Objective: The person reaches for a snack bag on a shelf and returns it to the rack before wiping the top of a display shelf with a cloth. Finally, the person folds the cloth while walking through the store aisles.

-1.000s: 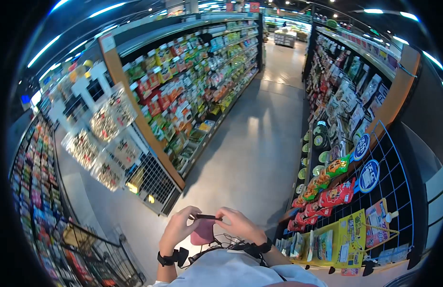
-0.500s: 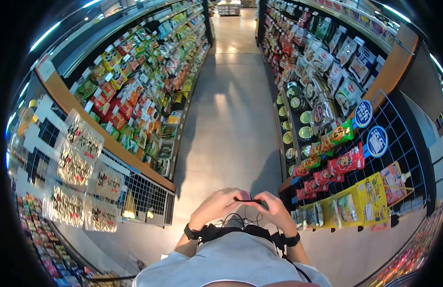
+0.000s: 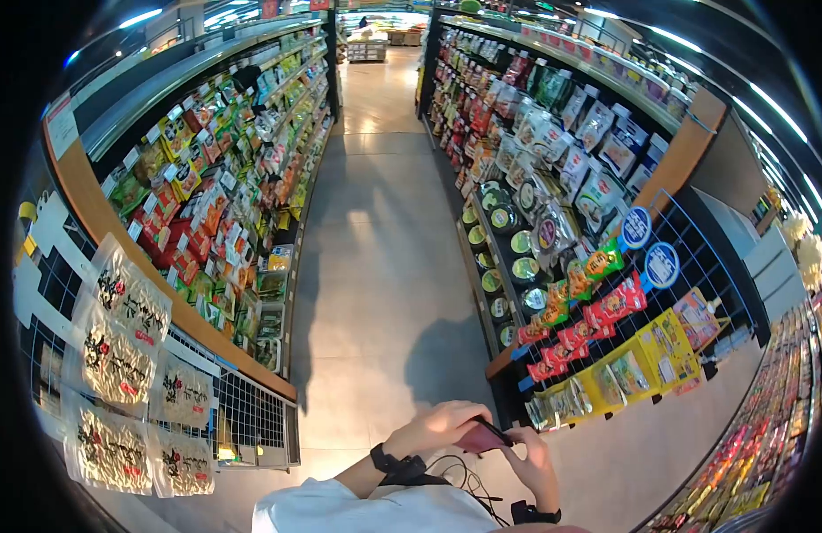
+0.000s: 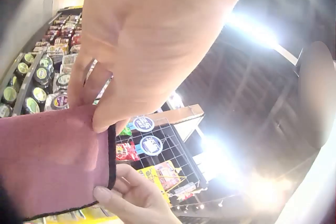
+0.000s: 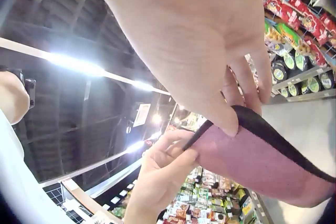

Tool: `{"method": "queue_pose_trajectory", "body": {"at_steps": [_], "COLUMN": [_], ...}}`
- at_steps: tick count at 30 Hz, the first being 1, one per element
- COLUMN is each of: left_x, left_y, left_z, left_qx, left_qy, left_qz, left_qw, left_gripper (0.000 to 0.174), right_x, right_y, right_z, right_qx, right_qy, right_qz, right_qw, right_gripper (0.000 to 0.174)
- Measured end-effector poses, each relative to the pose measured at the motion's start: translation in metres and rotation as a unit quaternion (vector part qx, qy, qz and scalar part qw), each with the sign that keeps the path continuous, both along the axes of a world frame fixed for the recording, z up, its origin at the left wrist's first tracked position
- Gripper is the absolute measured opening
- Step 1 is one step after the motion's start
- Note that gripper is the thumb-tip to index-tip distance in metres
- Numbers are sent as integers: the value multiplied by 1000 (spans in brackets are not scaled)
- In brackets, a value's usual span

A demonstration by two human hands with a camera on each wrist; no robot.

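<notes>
A mauve-pink cloth piece with black edging (image 3: 482, 438) is held in front of the body between both hands. My left hand (image 3: 441, 427) pinches its black-trimmed edge between thumb and fingers; in the left wrist view the cloth (image 4: 52, 161) hangs flat below that thumb. My right hand (image 3: 535, 466) pinches another part of the same edge, thumb on the pink face. Seen from the right wrist, the cloth (image 5: 257, 169) bows outward, with a wide black band along its upper edge. Black wristbands (image 3: 397, 460) sit on both wrists.
Store shelves of packaged goods (image 3: 198, 195) line the left side, and more shelves (image 3: 553, 133) the right, with a grey floor aisle (image 3: 366, 266) between. Bagged snacks (image 3: 615, 302) hang on a wire rack at right, clear packs (image 3: 118, 355) at left. Black cables (image 3: 468, 484) dangle by the body.
The view has swung rightward and lately tipped up. Both hands, still on the cloth's edge, have shifted right in view and lower; more of its pink face shows than half a second ago.
</notes>
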State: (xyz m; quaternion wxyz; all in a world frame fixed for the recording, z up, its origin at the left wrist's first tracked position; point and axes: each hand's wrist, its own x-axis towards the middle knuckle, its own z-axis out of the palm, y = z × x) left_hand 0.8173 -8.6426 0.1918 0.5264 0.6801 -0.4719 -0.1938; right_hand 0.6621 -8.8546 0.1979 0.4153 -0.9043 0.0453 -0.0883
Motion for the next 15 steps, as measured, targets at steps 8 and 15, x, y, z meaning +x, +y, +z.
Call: {"method": "queue_pose_trajectory", "body": {"at_steps": [8, 15], "left_x": [-65, -175], "left_y": [-78, -160], "left_z": [-3, 12], "left_qx": [40, 22], "left_qy": [-45, -99], "left_qz": [-135, -141], "left_qw": [989, 985], "left_gripper": [24, 18], "right_x": [-111, -250], "right_y": [-23, -81], "right_z": [-2, -6], "right_qx": [-1, 21], "right_qy": [-10, -65], "right_qz": [-130, -175], "right_qw": [991, 982], "right_gripper": [28, 31]}}
